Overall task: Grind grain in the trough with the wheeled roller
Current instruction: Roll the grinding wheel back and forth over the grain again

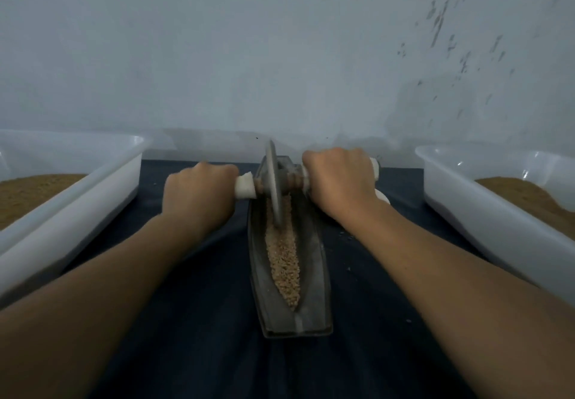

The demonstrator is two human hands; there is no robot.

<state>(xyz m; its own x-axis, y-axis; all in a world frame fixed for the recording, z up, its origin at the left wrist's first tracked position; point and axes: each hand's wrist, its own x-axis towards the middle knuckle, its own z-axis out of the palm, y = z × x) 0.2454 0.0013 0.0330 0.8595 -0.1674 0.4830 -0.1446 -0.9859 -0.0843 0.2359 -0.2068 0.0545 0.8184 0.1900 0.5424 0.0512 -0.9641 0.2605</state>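
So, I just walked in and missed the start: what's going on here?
A person is grinding grain in a narrow dark trough with a wheeled roller. The left hand and right hand each grip a handle on either side of the wheel, which stands upright near the trough's far end. Coarse grain lies along the groove nearer the person. A left tub and a right tub, both white, hold brown material, on a dark cloth.

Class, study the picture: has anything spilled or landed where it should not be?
Yes, slightly: a few pale specks lie scattered on the dark cloth right of the trough, outside it. They may be spillage, but are too small to tell. The grain lies inside the trough.
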